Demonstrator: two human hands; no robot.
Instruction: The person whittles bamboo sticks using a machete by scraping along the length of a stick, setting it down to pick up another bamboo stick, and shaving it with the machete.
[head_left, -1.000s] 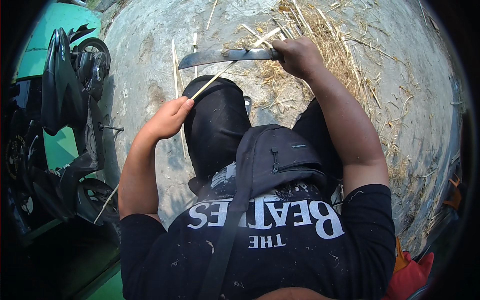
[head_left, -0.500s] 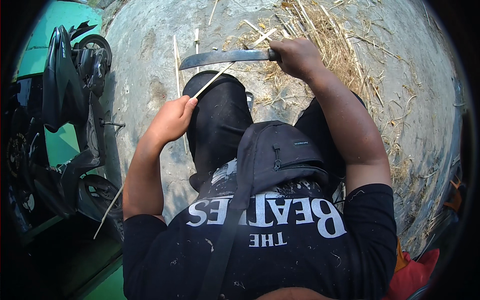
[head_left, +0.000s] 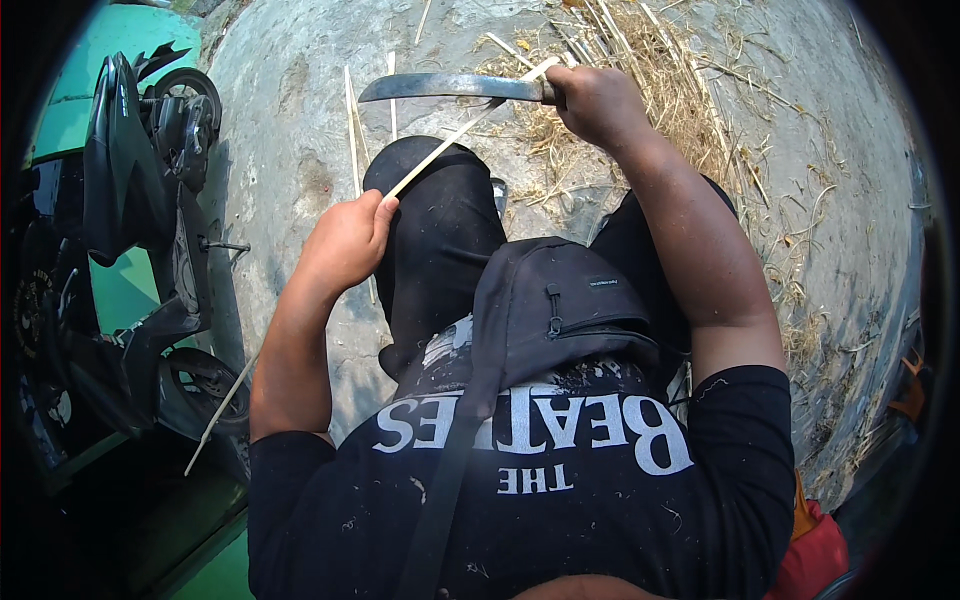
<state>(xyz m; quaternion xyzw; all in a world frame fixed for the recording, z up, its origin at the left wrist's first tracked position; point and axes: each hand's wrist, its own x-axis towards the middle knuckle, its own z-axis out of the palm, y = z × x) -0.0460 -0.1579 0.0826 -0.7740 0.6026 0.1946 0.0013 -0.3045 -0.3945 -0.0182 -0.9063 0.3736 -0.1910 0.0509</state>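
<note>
My right hand is closed round the handle of a machete, its long curved blade pointing left. A thin pale strip of split bamboo is gripped in my left hand, the thumb pressed along it. From there the strip slants up to the right over my knee and meets the blade near the handle, its far end close to my right fist. Whether the blade touches the strip I cannot tell. Past my left forearm sticks out a similar thin pale length, its middle hidden by the arm.
Shavings and split strips lie heaped on the concrete ground, far right. A few loose strips lie beyond my left knee. A black motorbike stands at left. A red cloth-like thing sits at lower right.
The machete has moved away from me, its blade now farther up the strip. My right hand has shifted slightly outward with it; my left hand has barely moved.
</note>
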